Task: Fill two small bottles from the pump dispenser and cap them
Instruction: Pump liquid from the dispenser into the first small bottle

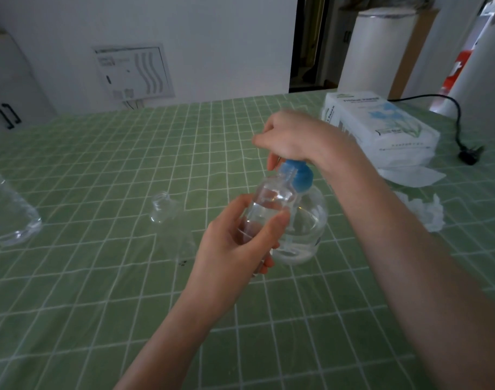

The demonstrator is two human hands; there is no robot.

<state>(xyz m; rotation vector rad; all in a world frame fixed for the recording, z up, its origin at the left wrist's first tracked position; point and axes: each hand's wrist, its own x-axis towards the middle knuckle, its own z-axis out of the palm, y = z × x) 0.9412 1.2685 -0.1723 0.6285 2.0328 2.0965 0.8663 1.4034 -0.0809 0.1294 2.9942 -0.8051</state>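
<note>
left hand point(237, 243) is gripping small bottle point(271, 198), tilting its mouth under the spout | right hand point(294, 133) is curling over pump dispenser point(308, 229) head, pressing | second bottle point(163, 208) is standing uncapped at 9 o'clock on tabletop point(100, 305) | risk: narrow mouth slipping off the spout, liquid spilling

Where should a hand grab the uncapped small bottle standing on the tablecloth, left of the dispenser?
Likely round its body, below the shoulder, coming from the near left side. The spare small bottle stands upright with an open neck on top, so a top hold would cover the mouth. The left hand, holding the other bottle, and the pump dispenser crowd its right.
</note>
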